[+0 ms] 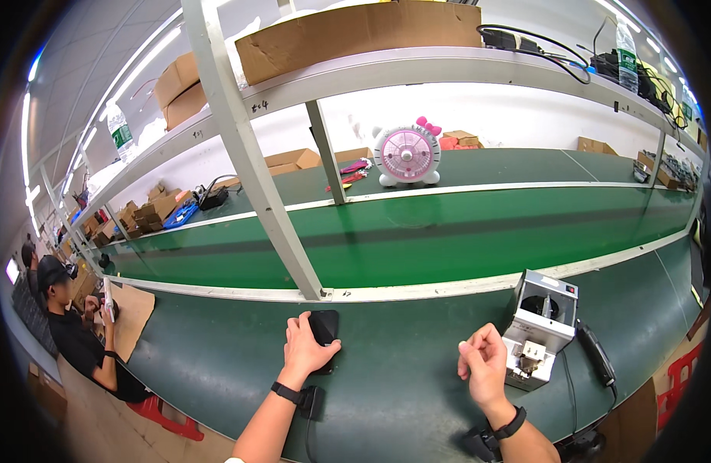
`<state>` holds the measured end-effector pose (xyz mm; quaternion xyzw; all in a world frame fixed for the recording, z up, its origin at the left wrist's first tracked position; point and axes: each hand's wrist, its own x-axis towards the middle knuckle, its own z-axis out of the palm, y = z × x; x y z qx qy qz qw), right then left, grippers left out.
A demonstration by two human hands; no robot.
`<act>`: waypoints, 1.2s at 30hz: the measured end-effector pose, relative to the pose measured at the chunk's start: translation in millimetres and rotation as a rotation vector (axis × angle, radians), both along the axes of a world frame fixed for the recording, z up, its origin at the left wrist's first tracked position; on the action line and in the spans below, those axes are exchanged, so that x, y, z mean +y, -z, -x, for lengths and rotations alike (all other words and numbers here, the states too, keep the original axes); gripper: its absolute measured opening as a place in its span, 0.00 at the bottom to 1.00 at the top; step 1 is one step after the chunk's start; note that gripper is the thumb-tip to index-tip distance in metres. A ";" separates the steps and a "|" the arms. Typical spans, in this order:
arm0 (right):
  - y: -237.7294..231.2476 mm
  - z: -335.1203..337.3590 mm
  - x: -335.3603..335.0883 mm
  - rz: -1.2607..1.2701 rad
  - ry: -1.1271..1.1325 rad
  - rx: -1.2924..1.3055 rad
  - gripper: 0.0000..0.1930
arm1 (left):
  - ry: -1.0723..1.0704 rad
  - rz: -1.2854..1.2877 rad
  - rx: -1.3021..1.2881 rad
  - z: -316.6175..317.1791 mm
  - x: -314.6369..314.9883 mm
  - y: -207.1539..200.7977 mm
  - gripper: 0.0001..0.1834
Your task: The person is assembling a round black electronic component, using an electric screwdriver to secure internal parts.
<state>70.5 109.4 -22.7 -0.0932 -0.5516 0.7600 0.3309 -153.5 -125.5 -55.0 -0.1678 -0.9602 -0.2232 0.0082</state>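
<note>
My left hand (pixel 306 351) spans a flat black rectangular object (pixel 324 322) on the green tabletop, fingers at its left side and thumb at its right. What kind of object it is I cannot tell. My right hand (pixel 486 361) is raised with curled fingers, thumb and forefinger pinched together. Anything small between them is hidden. Just right of that hand stands a grey metal bench machine (pixel 546 312) with a dark round opening, a red switch and a metal fixture in front. Both wrists wear black straps.
A black corded handheld tool (pixel 597 355) lies right of the machine. Ahead, a white upright post (pixel 251 147) carries a shelf with a cardboard box (pixel 359 38). Beyond the green belt (pixel 448 235) stands a pink-and-white fan (pixel 407 154). A co-worker (pixel 82 332) sits at far left.
</note>
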 end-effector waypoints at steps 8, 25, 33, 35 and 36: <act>20.5 8.6 -7.0 0.036 -0.137 -0.158 0.09 | 0.552 -0.435 0.008 -75.9 37.2 -55.8 0.35; 59.9 30.7 -15.6 -0.451 -0.192 -0.084 0.41 | 0.968 -1.126 -0.822 -106.7 98.6 33.9 0.45; 50.3 32.9 1.6 -0.531 -0.210 -0.174 0.37 | 0.886 -1.115 -0.922 -103.4 105.3 42.3 0.44; 45.4 36.2 0.4 -0.610 -0.206 -0.165 0.33 | 0.869 -1.127 -0.893 -99.9 102.9 38.1 0.40; 45.2 35.6 4.9 -0.645 -0.216 -0.158 0.32 | 0.874 -1.133 -0.901 -98.5 105.3 31.9 0.38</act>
